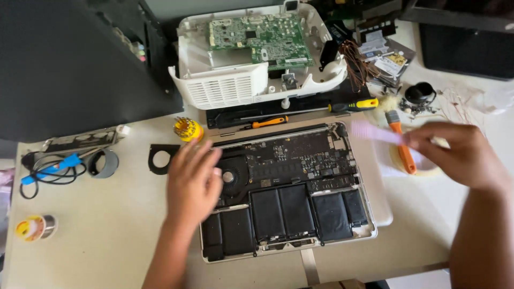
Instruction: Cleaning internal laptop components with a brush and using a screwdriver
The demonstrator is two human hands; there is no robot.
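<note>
Fingers of our left hand (pixel 194 182) are spread flat and loose, resting on the left side of the opened laptop (pixel 289 192), right over the round fan (pixel 229 176), not gripping anything. Our right hand (pixel 460 155) has its fingers pinched together on the end of a pale pink brush (pixel 375 132), blurred, which sticks out leftward above the laptop's top right corner.

We've got the laptop lying bottom-up in the middle of the beige table (pixel 96 235), its cover off, dark board up top and black battery cells (pixel 300 211) along the near edge. Just under our right hand sits an orange-handled paintbrush (pixel 401 144) on a roll of tape (pixel 428 168).

Behind the laptop lie two screwdrivers, an orange-handled one (pixel 267 122) and a yellow-and-black one (pixel 348 105), with a yellow bit holder (pixel 188 129) near our left fingertips. Further back we see a white plastic housing (pixel 230 80) with a green circuit board (pixel 262 37). Off left: a blue-handled soldering iron (pixel 53 168), a grey tape ring (pixel 104 163), a solder spool (pixel 35 227).
</note>
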